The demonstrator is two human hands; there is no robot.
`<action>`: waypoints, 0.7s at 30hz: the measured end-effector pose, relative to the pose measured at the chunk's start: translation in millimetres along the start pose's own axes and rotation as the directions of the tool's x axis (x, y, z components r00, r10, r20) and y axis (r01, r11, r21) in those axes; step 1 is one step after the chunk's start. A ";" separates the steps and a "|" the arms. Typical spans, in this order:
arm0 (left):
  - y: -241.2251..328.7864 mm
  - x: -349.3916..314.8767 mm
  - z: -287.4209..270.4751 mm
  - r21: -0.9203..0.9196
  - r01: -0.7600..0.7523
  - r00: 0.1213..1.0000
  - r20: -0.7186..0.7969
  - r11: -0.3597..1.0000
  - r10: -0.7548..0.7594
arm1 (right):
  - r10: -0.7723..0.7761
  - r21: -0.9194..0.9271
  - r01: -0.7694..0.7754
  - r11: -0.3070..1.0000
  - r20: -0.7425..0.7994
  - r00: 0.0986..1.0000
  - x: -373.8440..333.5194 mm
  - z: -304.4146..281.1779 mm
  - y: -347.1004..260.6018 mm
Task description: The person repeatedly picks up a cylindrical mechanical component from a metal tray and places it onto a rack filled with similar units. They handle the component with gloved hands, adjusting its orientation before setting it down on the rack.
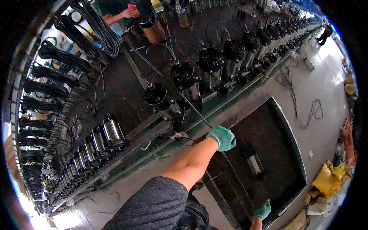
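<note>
My left hand (222, 138), in a green glove, is closed round a black cable (194, 109) that slopes down from the pumps at the upper left. It is above the near left edge of a wide tank (288, 122) with a dark inside. Lower down, my right hand (263, 210), also gloved in green, hangs over the tank's near end with its fingers curled; what they hold is too small to make out. Between the hands and the far rim, a silver cylinder with a black end (254, 164) shows in the tank.
Black-topped pumps (210, 68) line the bench edge beyond my left hand. Silver cylinders (112, 131) form a row at left, below coiled black cables (63, 57). Another person's hand (131, 11) shows at the top. Loose cable (303, 115) and yellow sacking (328, 179) lie at right.
</note>
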State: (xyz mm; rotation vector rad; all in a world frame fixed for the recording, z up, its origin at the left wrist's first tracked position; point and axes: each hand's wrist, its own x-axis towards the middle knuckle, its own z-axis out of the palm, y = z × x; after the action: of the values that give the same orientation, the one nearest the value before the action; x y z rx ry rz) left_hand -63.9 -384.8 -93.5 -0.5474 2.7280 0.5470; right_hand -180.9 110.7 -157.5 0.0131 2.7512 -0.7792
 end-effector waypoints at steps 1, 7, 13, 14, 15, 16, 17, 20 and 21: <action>2.3 -4.4 -5.7 0.010 0.011 1.000 0.015 1.000 -0.012 | -0.026 0.027 0.026 0.999 -0.005 1.000 0.3 0.1 -0.4; 3.5 -1.6 -2.6 0.026 -0.002 1.000 0.019 1.000 0.001 | 0.072 0.074 -0.069 0.995 -0.031 0.997 -1.1 4.7 0.7; 3.2 -3.6 -0.8 -0.015 0.006 1.000 0.007 1.000 -0.005 | 0.120 -0.059 -0.125 0.990 -0.081 0.989 4.5 4.1 11.3; 3.1 -5.5 -2.4 -0.010 0.015 1.000 0.010 1.000 -0.015 | 0.078 -0.099 -0.082 0.992 -0.041 0.996 5.1 1.7 8.3; 4.9 -6.1 -3.7 -0.007 0.018 1.000 0.014 1.000 -0.018 | 0.041 -0.139 -0.042 0.989 -0.004 0.999 5.3 -4.4 5.3; 5.6 -6.0 -4.7 -0.004 0.022 1.000 0.018 1.000 -0.022 | 0.006 -0.176 0.000 0.984 0.034 0.999 5.8 -6.8 4.1; 5.2 -5.1 -5.1 -0.001 0.021 1.000 0.019 1.000 -0.021 | 0.014 -0.147 -0.013 0.989 0.003 1.000 9.8 -1.0 15.4; 6.3 -4.7 -5.9 -0.001 0.024 0.999 0.022 1.000 -0.024 | 0.031 -0.098 -0.035 0.995 -0.045 0.999 17.0 10.4 43.3; 6.6 -4.6 -5.1 -0.005 0.030 0.999 0.021 1.000 -0.030 | 0.027 -0.108 -0.030 0.994 -0.031 0.999 16.1 7.2 33.2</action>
State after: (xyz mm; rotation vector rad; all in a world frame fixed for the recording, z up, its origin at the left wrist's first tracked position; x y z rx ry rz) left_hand -63.7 -379.9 -85.3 -0.5797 2.6954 0.5493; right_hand -191.6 134.2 -184.8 0.0421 2.8104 -0.6267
